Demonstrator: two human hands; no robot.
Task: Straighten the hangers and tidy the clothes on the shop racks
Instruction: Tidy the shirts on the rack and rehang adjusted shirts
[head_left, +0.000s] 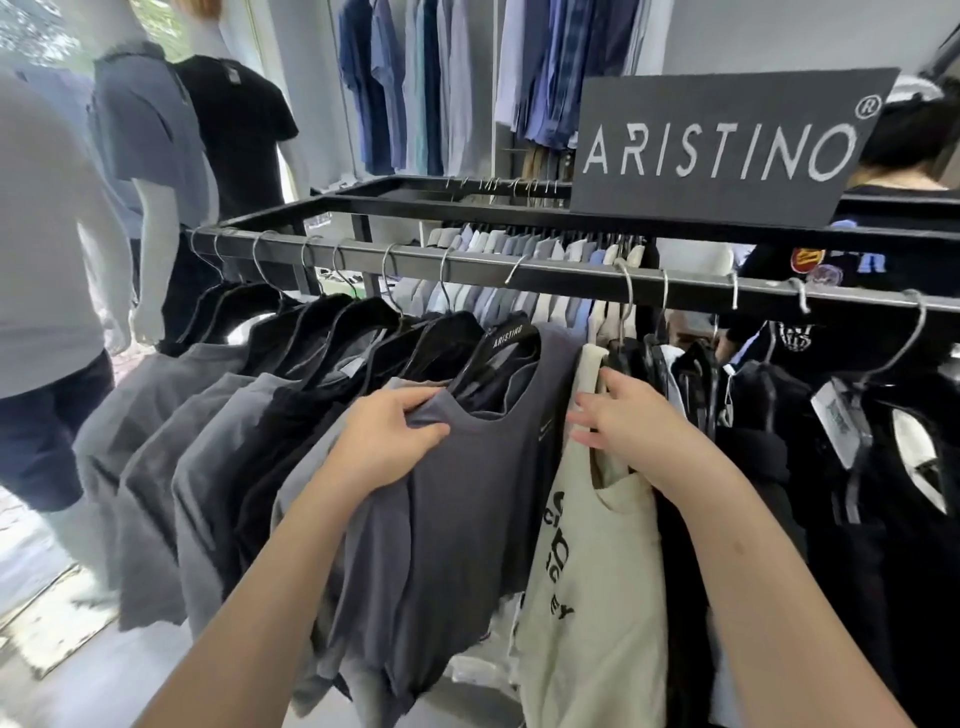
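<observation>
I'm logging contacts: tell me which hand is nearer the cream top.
Right. The right hand touches the cream top near its strap. The left hand is off to its left, pinching the grey top at its shoulder.

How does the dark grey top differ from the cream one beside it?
The dark grey top is plain; the cream top carries black lettering. The dark grey top's black hanger shows clearly; the cream top's is mostly hidden. The left hand grips the dark grey top's shoulder; the right hand is at the cream top's strap. Both are sleeveless, on one rail.
</observation>
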